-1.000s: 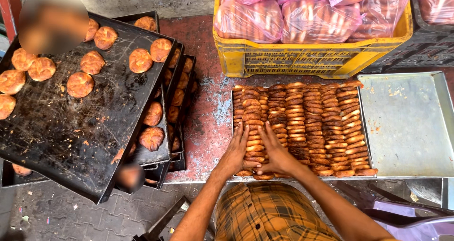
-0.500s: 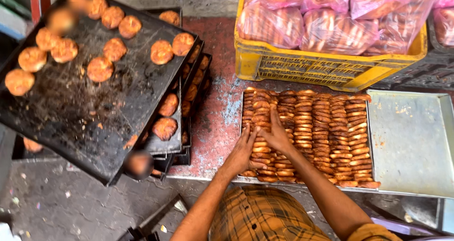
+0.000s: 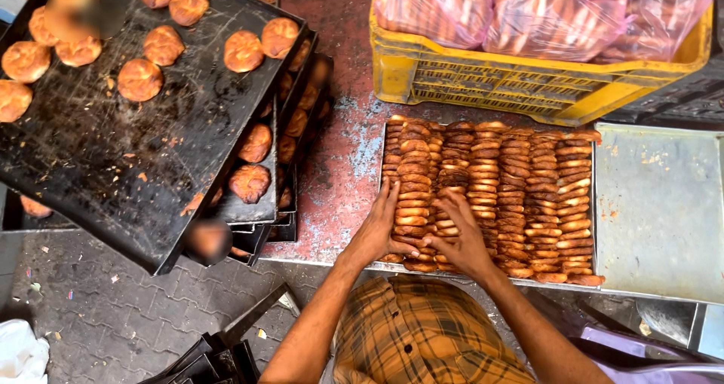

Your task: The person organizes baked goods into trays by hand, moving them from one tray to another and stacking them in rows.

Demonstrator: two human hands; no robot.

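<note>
Several rows of round brown biscuits (image 3: 520, 195) stand on edge in a flat metal tray (image 3: 656, 203). My left hand (image 3: 375, 232) presses against the outer side of the leftmost rows at their near end, thumb laid over the biscuits. My right hand (image 3: 461, 239) cups the other side of the same rows, fingers curled on top. The two hands squeeze this near stretch of biscuits between them. The right part of the metal tray is bare.
A large black baking sheet (image 3: 113, 150) with scattered round buns (image 3: 140, 79) tilts at the left over a stack of black trays (image 3: 279, 195) holding more buns. A yellow crate (image 3: 483, 82) of bagged bread stands behind. Empty black trays (image 3: 211, 357) lie on the paved floor.
The view has drifted right and closer. My hands stay at the near end of the left biscuit rows, with the fingers reaching a little farther along them.
</note>
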